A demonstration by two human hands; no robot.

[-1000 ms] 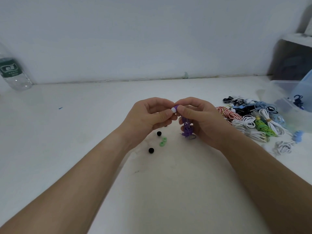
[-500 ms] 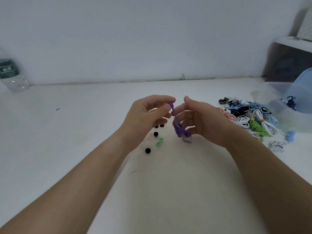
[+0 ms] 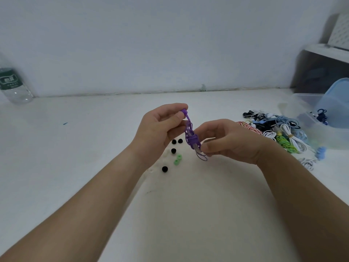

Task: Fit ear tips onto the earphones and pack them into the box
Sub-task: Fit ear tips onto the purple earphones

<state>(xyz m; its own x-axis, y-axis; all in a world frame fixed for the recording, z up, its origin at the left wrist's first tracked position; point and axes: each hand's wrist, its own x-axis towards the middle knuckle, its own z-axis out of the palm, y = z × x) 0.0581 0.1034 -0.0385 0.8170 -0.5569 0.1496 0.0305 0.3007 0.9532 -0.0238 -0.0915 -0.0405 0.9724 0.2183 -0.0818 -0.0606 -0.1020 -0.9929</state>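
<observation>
Seemingly left hand (image 3: 158,129) pinches purple earphones' (image 3: 191,138) half-hidden bud (image 3: 183,111).

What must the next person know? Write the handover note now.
The left hand pinches one bud of the purple earphones, held above the table.
The right hand pinches the coiled bundle's lower end.
Four black tips and the green tips lie loose near the left hand.
A pile of coiled earphones sits at right, beside the clear box.
Done: one dark set appears to lie in the box.
Left: I cannot tell whether the purple buds have tips; check them, pack the set, then work through the pile.
</observation>
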